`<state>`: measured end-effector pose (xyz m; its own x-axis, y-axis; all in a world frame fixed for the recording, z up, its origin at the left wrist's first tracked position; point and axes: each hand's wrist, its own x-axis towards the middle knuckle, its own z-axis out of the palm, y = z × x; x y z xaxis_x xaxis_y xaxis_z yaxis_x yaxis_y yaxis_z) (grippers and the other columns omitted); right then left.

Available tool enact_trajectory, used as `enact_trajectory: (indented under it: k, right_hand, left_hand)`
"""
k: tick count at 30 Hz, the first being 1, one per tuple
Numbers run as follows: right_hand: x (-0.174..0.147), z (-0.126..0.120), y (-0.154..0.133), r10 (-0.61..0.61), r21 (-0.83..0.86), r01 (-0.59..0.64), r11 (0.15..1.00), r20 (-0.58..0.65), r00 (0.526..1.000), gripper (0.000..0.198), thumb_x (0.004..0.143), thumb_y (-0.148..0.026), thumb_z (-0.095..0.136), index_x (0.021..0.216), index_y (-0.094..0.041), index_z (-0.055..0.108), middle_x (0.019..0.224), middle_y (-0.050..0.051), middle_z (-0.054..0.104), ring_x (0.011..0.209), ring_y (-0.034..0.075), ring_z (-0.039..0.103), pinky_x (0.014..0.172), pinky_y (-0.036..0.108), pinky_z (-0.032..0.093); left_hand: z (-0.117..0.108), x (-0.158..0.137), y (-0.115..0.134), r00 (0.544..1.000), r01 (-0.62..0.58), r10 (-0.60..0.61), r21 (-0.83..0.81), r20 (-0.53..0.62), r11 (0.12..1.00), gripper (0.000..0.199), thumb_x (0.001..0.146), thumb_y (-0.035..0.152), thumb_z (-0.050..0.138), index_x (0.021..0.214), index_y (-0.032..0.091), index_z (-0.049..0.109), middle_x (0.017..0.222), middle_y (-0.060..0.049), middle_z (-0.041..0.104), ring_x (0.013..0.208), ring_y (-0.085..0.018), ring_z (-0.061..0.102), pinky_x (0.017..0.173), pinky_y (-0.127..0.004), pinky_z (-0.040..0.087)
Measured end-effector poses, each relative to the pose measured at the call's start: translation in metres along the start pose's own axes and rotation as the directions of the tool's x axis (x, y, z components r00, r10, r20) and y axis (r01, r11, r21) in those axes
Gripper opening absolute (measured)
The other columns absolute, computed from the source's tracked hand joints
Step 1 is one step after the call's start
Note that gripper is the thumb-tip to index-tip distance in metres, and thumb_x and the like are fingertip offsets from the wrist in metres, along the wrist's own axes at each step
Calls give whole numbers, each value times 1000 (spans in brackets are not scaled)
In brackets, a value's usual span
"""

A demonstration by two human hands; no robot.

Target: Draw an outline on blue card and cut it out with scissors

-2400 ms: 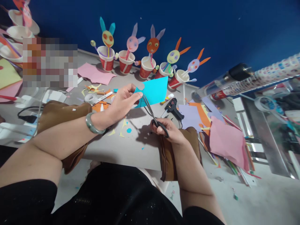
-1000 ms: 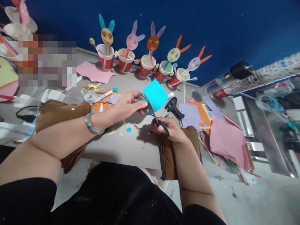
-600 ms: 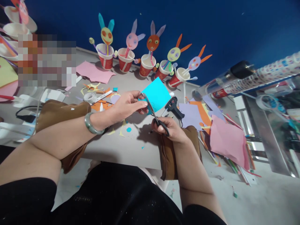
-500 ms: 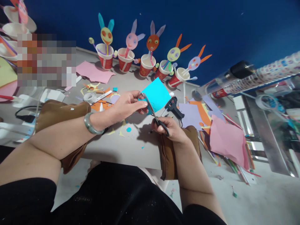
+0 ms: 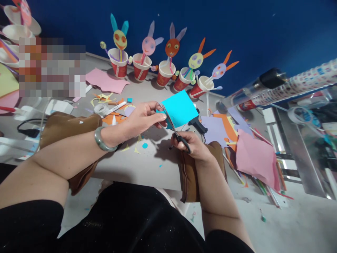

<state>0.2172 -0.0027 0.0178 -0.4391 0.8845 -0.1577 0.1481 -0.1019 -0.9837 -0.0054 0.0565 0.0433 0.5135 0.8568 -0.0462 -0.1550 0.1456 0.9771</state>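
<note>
Between the thumb and fingers of my left hand [image 5: 147, 116] a bright blue sheet of paper [image 5: 181, 107] is pinched at its left edge. A curved line shows on the sheet near the blades. My right hand [image 5: 191, 143] grips a pair of scissors [image 5: 173, 127] by the black handles. Their blades point up and left, lying against the paper beside my left fingertips. Whether the blades are fully closed I cannot tell. A small blue paper disc [image 5: 144, 146] lies on the table below, near yellow scraps. Behind the sheet's right corner, a black glue gun [image 5: 198, 124] is partly hidden.
Red paper cups [image 5: 166, 75] with rabbit-faced paper figures line the back wall. Pink paper [image 5: 256, 158] and purple paper [image 5: 214, 130] lie on the right. Brown cushions [image 5: 71, 130] sit under both forearms. A tape roll [image 5: 100, 109] and orange scraps are at left.
The blue sheet has turned clockwise, its far corner swinging right and now covering part of the glue gun. Both hands stay almost in place.
</note>
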Motion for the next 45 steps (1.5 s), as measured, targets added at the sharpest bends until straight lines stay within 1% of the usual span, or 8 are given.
enact_trajectory:
  k: [11,19,24,33,38,45]
  right_hand:
    - [1,2,-5,14,0,-14,1000,-12,1000,59,65,-70,81,60,-17,56,58,-2,49,55,9,39,54,26,30]
    - [0,1,-3,13,1,-13,1000,-12,1000,59,66,-70,80,61,-17,56,59,-2,49,56,9,38,54,25,31]
    - [0,1,-2,14,-3,-14,1000,-19,1000,59,65,-70,81,60,-16,56,59,-2,50,56,9,39,55,25,30]
    - [0,2,-2,5,-8,-5,1000,-12,1000,59,67,-70,79,61,-17,54,58,-4,48,54,8,36,54,25,29]
    - [0,1,-2,4,-7,-4,1000,-10,1000,59,68,-70,79,61,-17,55,56,-4,47,54,8,35,53,25,28]
    - [0,2,-4,26,-8,-26,1000,-12,1000,60,66,-71,79,62,-17,55,57,-4,46,54,8,35,53,26,28]
  left_hand:
    - [1,-1,2,1000,-14,14,-31,-14,999,16,80,20,71,80,17,55,72,0,68,65,-11,69,63,-23,56]
    - [1,-1,3,999,-28,28,-1,-32,1000,7,82,18,67,81,15,60,70,-1,69,65,-10,68,63,-21,56]
    - [1,-1,4,999,-24,24,7,-39,1000,9,81,19,68,79,15,60,70,0,69,65,-11,69,63,-21,56]
    - [1,-1,3,999,-38,39,28,-37,999,12,82,22,69,79,16,59,71,0,69,66,-11,69,64,-22,56]
    - [0,-1,3,999,-37,38,42,-35,998,10,82,21,67,80,15,59,72,-1,70,67,-11,70,65,-23,56]
    - [1,-1,3,999,-34,35,20,-35,999,8,82,19,65,80,16,58,71,0,69,67,-11,69,64,-22,56]
